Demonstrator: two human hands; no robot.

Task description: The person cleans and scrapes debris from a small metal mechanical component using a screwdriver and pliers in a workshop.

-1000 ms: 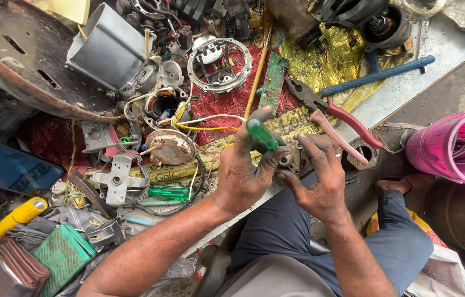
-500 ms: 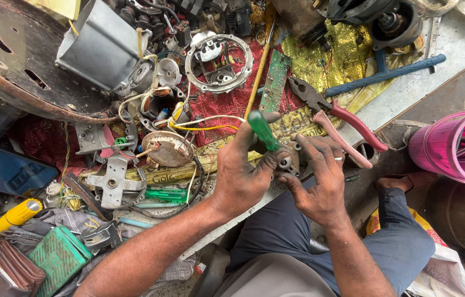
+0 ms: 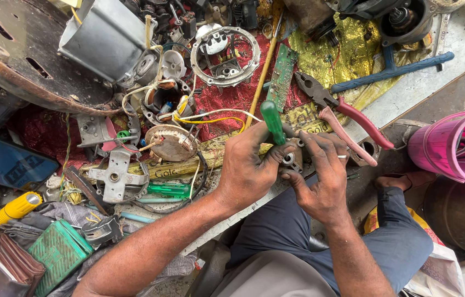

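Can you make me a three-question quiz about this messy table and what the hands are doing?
1. Where are the red-handled metal pliers?
A. right of the hands
B. inside the pink bucket
C. on the person's lap

2. What colour is the handle of the screwdriver in the left hand?
A. yellow
B. green
C. blue

3. How is the small grey metal part with a round hole?
A. lying alone on the floor
B. hanging from a wire
C. held between both hands

Answers: 1 A, the pliers lie on the bench beside the right hand. 2 B, the handle is plainly green. 3 C, fingers of both hands touch it.
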